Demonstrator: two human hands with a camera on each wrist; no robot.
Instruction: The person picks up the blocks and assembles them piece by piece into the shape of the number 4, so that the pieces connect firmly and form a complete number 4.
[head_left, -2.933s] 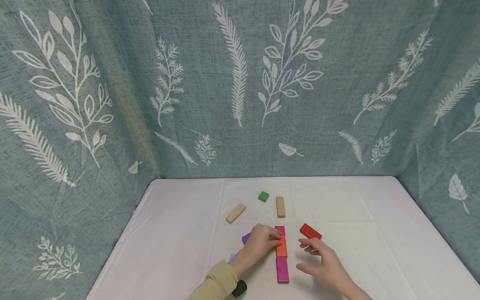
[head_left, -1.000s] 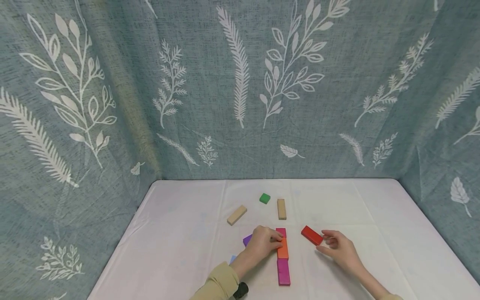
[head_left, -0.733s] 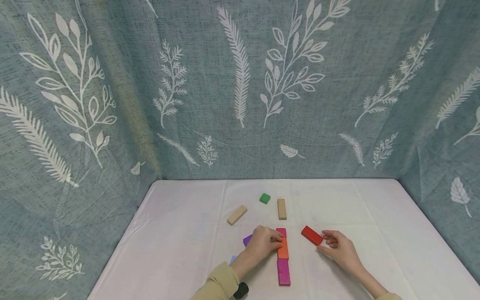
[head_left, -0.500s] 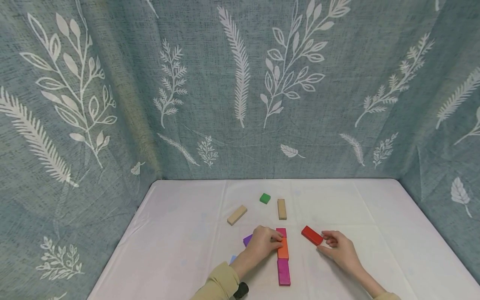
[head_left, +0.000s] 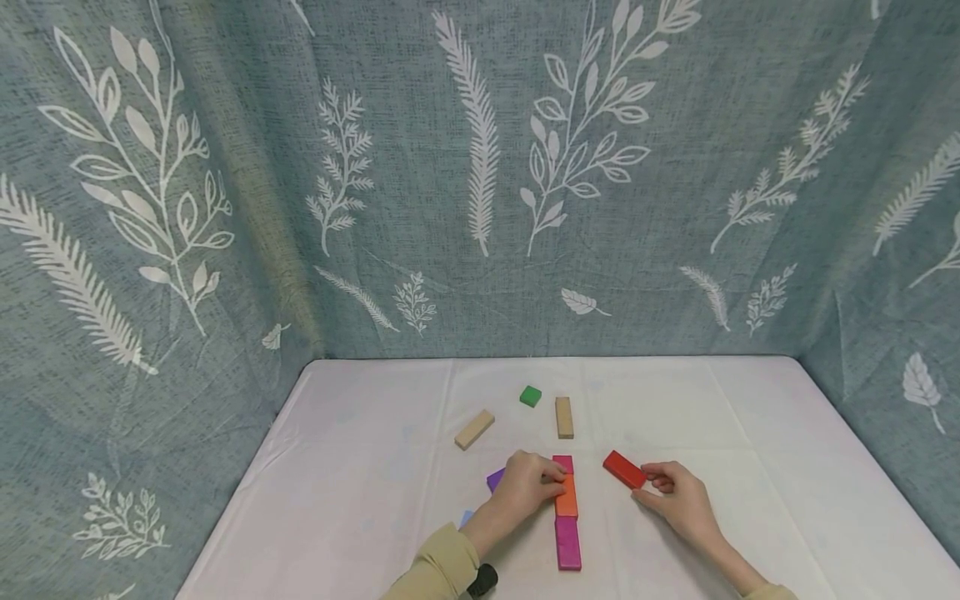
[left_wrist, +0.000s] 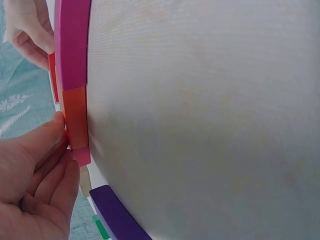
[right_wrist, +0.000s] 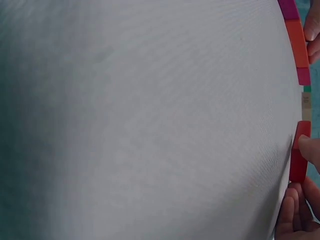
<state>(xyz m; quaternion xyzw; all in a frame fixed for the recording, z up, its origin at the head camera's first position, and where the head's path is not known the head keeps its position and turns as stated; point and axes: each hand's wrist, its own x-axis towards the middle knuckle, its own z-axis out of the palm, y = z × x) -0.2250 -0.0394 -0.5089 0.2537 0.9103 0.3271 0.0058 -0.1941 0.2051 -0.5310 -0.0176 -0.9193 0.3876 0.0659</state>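
Note:
On the table, an orange block point(head_left: 567, 500) lies end to end between a magenta block point(head_left: 567, 546) and a pink block point(head_left: 562, 463). My left hand point(head_left: 521, 487) rests at this row, with bent fingers and thumb at the orange block's far end. In the left wrist view, the left thumb tip point(left_wrist: 59, 119) is at the orange block's edge. To the right, a red block point(head_left: 622, 469) lies slanted. My right hand point(head_left: 678, 496) pinches its near end; in the right wrist view the thumb point(right_wrist: 309, 147) overlaps the red block's face and the other fingers sit below.
Farther back lie two plain wooden blocks point(head_left: 475, 429) and a small green block point(head_left: 530, 396). A purple block point(head_left: 495, 479) and a light blue piece point(head_left: 466, 517) are partly hidden behind the left arm. A patterned curtain point(head_left: 480, 183) stands around the white table point(head_left: 360, 467).
Since the earliest frame, my right hand has moved rightward from beside the row to the red block's near end and closed its fingers there. My left hand stays at the orange block.

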